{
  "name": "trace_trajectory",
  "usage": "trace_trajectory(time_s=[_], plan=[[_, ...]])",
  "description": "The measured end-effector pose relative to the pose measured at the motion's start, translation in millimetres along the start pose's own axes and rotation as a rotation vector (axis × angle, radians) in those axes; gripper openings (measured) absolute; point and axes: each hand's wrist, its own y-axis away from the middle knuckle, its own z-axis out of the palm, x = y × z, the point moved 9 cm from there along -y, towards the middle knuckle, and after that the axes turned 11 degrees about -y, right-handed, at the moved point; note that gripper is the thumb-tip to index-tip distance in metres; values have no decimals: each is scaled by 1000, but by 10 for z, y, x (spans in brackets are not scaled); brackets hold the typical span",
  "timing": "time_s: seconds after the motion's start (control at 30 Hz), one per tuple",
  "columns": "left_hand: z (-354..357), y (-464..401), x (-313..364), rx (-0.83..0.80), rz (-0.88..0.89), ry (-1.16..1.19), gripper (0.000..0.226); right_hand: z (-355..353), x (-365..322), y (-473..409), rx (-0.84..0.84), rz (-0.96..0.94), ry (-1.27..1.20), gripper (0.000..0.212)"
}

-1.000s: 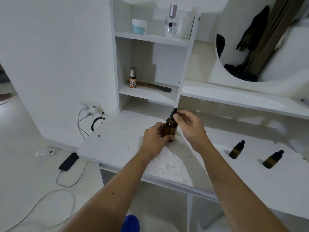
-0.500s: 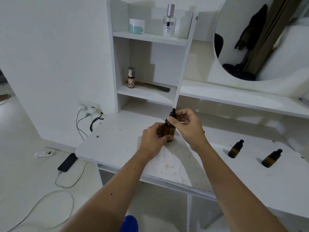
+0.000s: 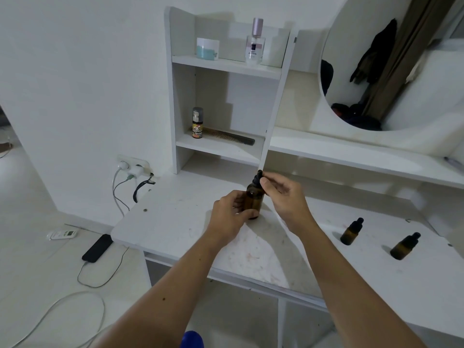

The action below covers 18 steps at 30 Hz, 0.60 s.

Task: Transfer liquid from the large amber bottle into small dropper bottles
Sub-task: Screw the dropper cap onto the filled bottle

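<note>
The large amber bottle (image 3: 254,200) stands upright on the white dresser top (image 3: 175,217), near its middle. My left hand (image 3: 229,219) wraps around the bottle's body from the left. My right hand (image 3: 283,197) pinches the black dropper cap (image 3: 258,178) on the bottle's neck with thumb and fingers. Two small amber dropper bottles with black caps stand to the right: one (image 3: 352,231) nearer the middle, the other (image 3: 404,246) further right. Both small bottles are capped and untouched.
A white shelf unit (image 3: 226,69) rises behind the bottle, holding a jar (image 3: 207,48), a perfume bottle (image 3: 255,43), a small spray bottle (image 3: 197,123) and a comb (image 3: 229,136). A round mirror (image 3: 389,66) is at the right. A phone (image 3: 97,247) and cables lie on the floor left.
Both hands stay on the large bottle. My right fingers have shifted slightly on the dropper cap. The camera moved a little.
</note>
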Motion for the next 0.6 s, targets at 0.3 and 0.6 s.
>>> trace_trajectory(time_s=[0.3,0.6], plan=[[2,-2,20,-8,1,0,53,52,-57,-25,-48,10,61,18],[2,0,10,-17,-3,6,54,50,-93,-50,-83,54,52,22]])
